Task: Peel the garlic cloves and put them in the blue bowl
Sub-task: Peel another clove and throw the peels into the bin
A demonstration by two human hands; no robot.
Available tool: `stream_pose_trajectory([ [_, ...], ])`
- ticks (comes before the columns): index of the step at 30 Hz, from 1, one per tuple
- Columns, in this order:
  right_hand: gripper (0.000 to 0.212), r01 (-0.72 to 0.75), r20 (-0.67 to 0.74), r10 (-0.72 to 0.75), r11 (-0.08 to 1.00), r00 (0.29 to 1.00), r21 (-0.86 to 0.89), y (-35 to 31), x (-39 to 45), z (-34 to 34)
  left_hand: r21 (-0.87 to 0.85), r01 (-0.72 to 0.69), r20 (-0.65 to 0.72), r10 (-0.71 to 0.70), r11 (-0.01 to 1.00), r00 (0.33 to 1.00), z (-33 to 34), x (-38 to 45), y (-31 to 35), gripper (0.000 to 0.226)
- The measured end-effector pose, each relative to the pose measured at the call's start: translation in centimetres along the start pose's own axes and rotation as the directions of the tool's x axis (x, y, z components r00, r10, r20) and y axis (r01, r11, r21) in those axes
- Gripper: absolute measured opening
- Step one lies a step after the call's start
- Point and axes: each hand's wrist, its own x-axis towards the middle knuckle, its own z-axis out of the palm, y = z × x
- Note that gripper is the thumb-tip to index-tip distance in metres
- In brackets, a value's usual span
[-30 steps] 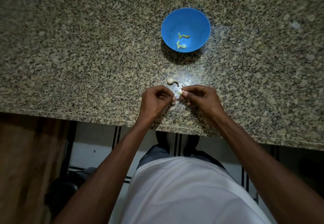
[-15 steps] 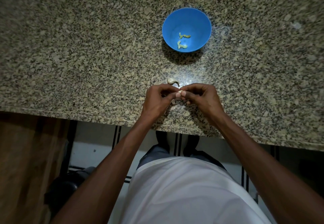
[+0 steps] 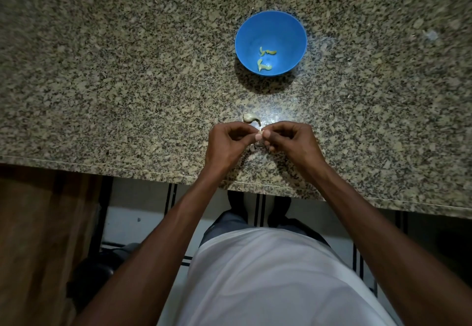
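Left hand (image 3: 229, 142) and right hand (image 3: 291, 139) meet fingertip to fingertip over the near counter (image 3: 102, 83), pinching a small clove (image 3: 260, 131), mostly hidden, axis unclear. A loose clove (image 3: 249, 117) lies just beyond, tail pointing right. The bowl (image 3: 270, 27) sits farther off, holding peeled cloves (image 3: 264, 65).

no readable text, labels, numbers anywhere

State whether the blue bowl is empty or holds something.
Not empty: the blue bowl stands upright with a few pale peeled garlic pieces at its bottom.
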Motion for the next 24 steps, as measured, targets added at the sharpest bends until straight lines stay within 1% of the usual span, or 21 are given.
stream_pose_trajectory([
  [4, 0.024, -0.088, 0.041, 0.083, 0.986, 0.996, 0.143, 0.1, -0.1, 0.1, -0.007, -0.011, 0.013, 0.011, 1.000, 1.000, 0.0, -0.1, 0.0, 0.013],
  [7, 0.025, -0.144, 0.089, 0.128, 0.964, 0.988, 0.222, 0.0, -0.1, 0.1, -0.098, 0.004, 0.024, -0.002, 0.995, 1.000, 0.0, -0.3, -0.3, 0.010],
  [10, 0.027, -0.147, 0.102, 0.127, 0.963, 0.987, 0.226, 0.1, -0.1, -0.1, -0.174, 0.035, 0.045, -0.027, 0.984, 0.999, -0.1, -0.4, -0.4, 0.008],
  [14, 0.029, -0.176, 0.120, 0.152, 0.958, 0.981, 0.226, 0.1, -0.1, 0.0, -0.168, 0.079, 0.082, -0.066, 0.983, 0.994, -0.2, -0.2, -0.3, 0.003],
  [18, 0.031, -0.227, 0.127, 0.199, 0.933, 0.972, 0.278, 0.5, 0.1, 0.4, -0.203, 0.120, 0.087, -0.104, 0.972, 0.991, 0.0, -0.2, -0.2, 0.009],
  [21, 0.036, -0.240, 0.124, 0.210, 0.914, 0.970, 0.328, 0.5, 0.2, 0.6, -0.320, 0.185, 0.099, -0.161, 0.929, 0.982, 0.1, -0.3, 0.3, 0.012],
  [22, 0.034, -0.243, 0.135, 0.209, 0.911, 0.969, 0.334, 0.4, 0.2, 0.6, -0.375, 0.222, 0.119, -0.191, 0.900, 0.974, 0.1, -0.3, 0.5, 0.010],
  [24, 0.022, -0.243, 0.161, 0.199, 0.913, 0.967, 0.328, 0.4, 0.3, 0.6, -0.477, 0.311, 0.178, -0.256, 0.822, 0.950, 0.0, -0.3, 0.8, 0.008],
])
